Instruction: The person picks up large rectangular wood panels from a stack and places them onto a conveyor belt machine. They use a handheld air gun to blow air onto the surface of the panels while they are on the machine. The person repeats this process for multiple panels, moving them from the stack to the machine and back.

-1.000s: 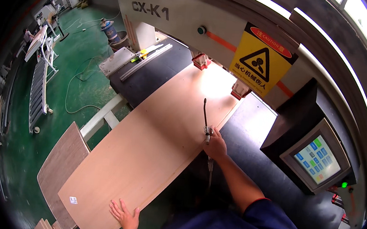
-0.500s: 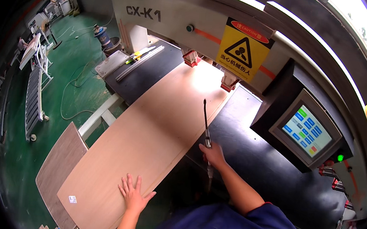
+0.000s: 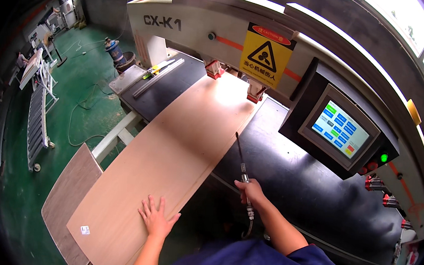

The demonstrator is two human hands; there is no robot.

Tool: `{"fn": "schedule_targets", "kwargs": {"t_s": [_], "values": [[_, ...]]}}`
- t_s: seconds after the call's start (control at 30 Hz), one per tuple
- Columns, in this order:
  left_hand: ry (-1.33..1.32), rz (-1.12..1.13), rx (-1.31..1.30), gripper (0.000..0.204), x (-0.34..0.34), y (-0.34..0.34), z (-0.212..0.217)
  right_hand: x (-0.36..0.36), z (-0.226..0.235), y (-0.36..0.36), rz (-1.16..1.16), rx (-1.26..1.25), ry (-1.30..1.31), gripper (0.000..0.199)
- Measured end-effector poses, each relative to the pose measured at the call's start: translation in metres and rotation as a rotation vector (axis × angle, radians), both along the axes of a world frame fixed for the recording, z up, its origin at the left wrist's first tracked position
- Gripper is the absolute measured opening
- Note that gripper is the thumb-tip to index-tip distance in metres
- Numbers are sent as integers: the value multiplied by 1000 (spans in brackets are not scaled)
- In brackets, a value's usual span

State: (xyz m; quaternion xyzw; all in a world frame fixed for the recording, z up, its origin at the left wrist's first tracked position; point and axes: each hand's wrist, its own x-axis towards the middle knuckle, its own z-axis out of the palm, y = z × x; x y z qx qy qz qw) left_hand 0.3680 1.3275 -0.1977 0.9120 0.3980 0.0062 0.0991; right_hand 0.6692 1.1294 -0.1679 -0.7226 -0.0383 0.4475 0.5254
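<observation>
A long light-wood panel (image 3: 170, 149) lies diagonally across the machine's black table, its far end under the beam between two red-edged clamps. My left hand (image 3: 158, 219) rests flat on the near part of the panel, fingers spread. Close to that hand is a small white label (image 3: 85, 230) stuck on the panel. My right hand (image 3: 250, 190) is closed round an air blow gun (image 3: 244, 172) with a long thin dark nozzle. Its tip is at the panel's right edge; whether it touches I cannot tell. A hose hangs below the grip.
The machine's pale beam (image 3: 192, 17) spans the far side, carrying a yellow warning sign (image 3: 265, 56) and a control screen (image 3: 341, 127). Right of the panel is the black table (image 3: 307, 191). A brown board (image 3: 70, 201) leans at left. A roller conveyor (image 3: 36, 122) stands on the green floor.
My right hand has moved slightly down and right with the air blow gun, whose nozzle tip is lower and nearer the panel's edge. My left hand stays on the panel; the view has shifted slightly.
</observation>
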Motion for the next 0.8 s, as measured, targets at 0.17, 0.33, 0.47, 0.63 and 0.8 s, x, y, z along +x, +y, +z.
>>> {"fn": "schedule_targets", "kwargs": {"t_s": [0.17, 0.33, 0.47, 0.63, 0.8], "values": [[6, -13, 57, 89, -2, 0, -5, -11, 46, 40, -40, 159, -153, 36], [14, 13, 138, 89, -7, -3, -7, 20, 129, 118, -64, 425, -247, 30], [-21, 13, 176, 90, -7, -5, -11, 51, 183, 179, -82, 477, -242, 27], [-22, 7, 203, 92, -2, -6, -16, 89, 182, 234, -79, 446, -185, 23], [-19, 19, 228, 88, -8, -5, -18, 104, 174, 273, -125, 367, -156, 21]]}}
